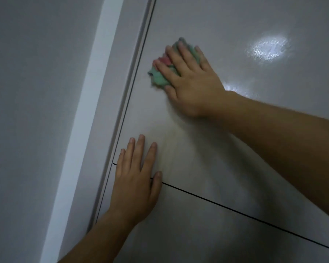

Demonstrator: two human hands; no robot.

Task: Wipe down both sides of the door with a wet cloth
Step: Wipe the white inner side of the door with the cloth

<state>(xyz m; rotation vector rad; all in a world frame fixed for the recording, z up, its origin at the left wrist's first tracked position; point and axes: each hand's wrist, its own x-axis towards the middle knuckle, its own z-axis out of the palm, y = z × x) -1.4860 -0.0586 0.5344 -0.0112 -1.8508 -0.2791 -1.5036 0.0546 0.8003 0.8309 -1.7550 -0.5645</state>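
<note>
A pale grey door (226, 149) fills most of the head view, with a thin dark groove running across its lower part. My right hand (190, 82) presses a crumpled green and pink cloth (160, 74) flat against the door near its left edge, fingers spread straight over it. My left hand (135, 179) lies flat on the door lower down, fingers straight, across the groove and close to the door's left edge. The cloth looks blurred.
The door frame (120, 103) runs diagonally at the left, with a white trim strip (82, 114) and a grey wall (31, 111) beyond it. A bright light reflection (268, 48) shines on the door at upper right.
</note>
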